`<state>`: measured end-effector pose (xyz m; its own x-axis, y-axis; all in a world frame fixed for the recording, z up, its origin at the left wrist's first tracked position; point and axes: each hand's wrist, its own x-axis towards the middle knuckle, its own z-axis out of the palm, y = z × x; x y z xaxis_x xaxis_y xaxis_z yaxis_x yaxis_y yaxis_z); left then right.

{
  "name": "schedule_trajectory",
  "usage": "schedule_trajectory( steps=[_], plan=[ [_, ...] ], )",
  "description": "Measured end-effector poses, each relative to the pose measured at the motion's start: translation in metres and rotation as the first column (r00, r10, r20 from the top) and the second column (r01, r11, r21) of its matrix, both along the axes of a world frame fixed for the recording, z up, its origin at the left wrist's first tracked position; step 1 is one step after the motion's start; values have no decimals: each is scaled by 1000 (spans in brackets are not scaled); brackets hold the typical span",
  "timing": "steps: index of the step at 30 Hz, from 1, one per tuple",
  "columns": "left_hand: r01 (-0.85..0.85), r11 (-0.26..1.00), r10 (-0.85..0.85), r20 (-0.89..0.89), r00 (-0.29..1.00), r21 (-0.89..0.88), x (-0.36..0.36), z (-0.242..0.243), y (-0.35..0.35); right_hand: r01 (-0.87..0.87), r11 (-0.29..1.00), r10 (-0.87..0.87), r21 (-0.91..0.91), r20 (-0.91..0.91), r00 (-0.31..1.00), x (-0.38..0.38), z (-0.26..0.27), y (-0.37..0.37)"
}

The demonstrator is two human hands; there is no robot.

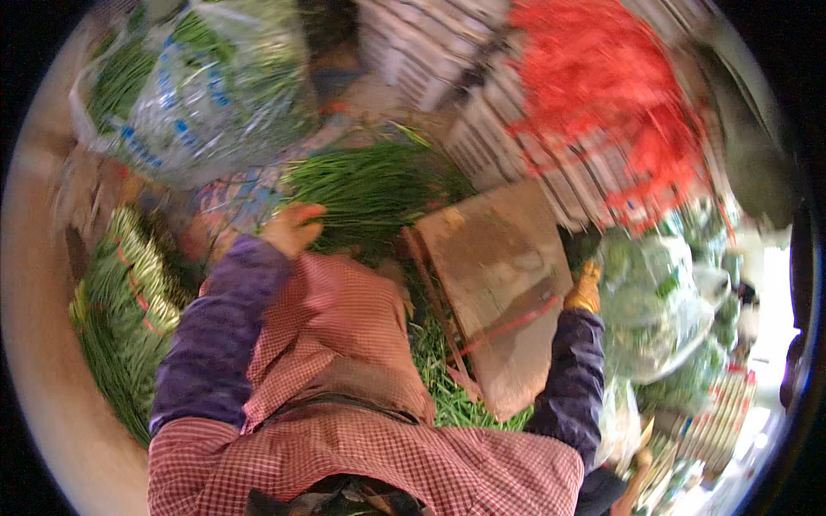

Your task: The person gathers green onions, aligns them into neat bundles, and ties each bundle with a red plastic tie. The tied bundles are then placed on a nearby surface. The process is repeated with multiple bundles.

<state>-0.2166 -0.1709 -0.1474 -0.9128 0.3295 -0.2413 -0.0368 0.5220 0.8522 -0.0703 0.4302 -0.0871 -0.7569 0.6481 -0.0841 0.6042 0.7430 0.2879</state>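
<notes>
My left hand (294, 227), in an orange glove, has its thumb and fingers apart at the near left end of a heap of loose, long green stalks (374, 187). Whether it touches them is not plain. My right hand (584, 287), gloved in orange too, reaches to the far right, beside the edge of a worn board (497, 258); its fingers are blurred, and I cannot tell if they hold anything. A red strip (510, 326) lies across the board. Left of my left sleeve lie green bundles (139, 284) tied with red bands.
A clear plastic bag (200, 90) of greens stands at the upper left. Stacked crates (490, 138) fill the upper right, with a pile of red ties or netting (606, 97) on them. More bagged greens (652, 303) are at the right. Part of another person's arm (635, 484) shows at the lower right.
</notes>
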Motion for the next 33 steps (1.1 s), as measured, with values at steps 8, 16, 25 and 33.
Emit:
schedule_trajectory(
  steps=[8,16,25,33],
  plan=[
    [-629,615,449,445,775,476,67,-318,58,-669,219,591,-710,-449,670,-189,10,-241],
    [-679,173,545,505,669,713,98,-363,63,-606,35,987,-795,-69,147,-321,-174,-514],
    [-720,44,477,619,625,693,98,-431,119,-862,131,989,-489,120,82,-207,-304,-485],
    [-859,-159,361,839,408,486,107,-341,84,-300,276,961,-913,254,110,-239,-224,-493]
  ],
)
